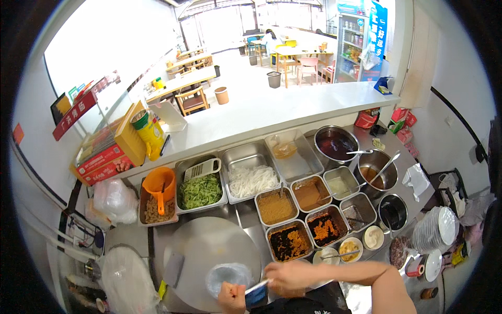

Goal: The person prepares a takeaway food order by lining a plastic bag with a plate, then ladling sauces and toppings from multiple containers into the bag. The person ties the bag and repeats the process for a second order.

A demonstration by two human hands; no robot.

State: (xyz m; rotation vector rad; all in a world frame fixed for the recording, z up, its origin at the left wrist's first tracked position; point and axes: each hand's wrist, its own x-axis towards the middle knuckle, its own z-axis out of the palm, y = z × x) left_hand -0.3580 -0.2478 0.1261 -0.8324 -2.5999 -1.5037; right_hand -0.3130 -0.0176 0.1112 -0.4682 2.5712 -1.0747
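Observation:
My left hand is curled in a fist at the front edge of the round metal griddle. My right hand reaches in beside it, slightly blurred. Between them runs a narrow white strip, its ends in the fingers of both hands; its exact kind is unclear. Just under the strip shows a blue thing, partly hidden. A bowl wrapped in clear plastic film sits on the griddle next to my left hand. Further left lies a flat grey scraper.
Metal pans of shredded cucumber, white shreds and sauces line the counter beyond the griddle. An orange jug stands over crumbly brown filling. Pots with ladles and stacked bowls are at right. A raised white ledge runs behind.

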